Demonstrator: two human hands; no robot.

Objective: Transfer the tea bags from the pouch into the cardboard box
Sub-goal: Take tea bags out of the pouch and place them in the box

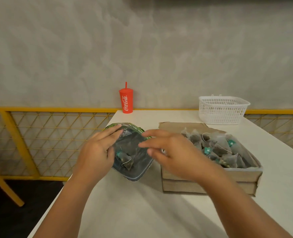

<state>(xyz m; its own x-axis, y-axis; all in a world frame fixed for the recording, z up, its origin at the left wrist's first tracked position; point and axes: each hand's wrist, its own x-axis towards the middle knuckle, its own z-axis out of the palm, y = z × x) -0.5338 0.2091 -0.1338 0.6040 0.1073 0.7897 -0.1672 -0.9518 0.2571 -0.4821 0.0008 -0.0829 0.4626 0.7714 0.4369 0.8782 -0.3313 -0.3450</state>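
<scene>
The pouch (133, 164) stood tilted on the white bench (142, 212), its mouth gaping toward the camera, with one tea bag (127, 160) visible inside. The left hand (97, 152) held the pouch's left side, fingers laid along the rim and thumb pressed at the edge. The right hand (175, 157), blurred, hovered over the pouch mouth with fingers spread and loose, grasping nothing. Just to the right sat the cardboard box (211, 179), heaped with tea bags (223, 148). Farther back stood a red cup (126, 102) and a white basket (223, 109).
</scene>
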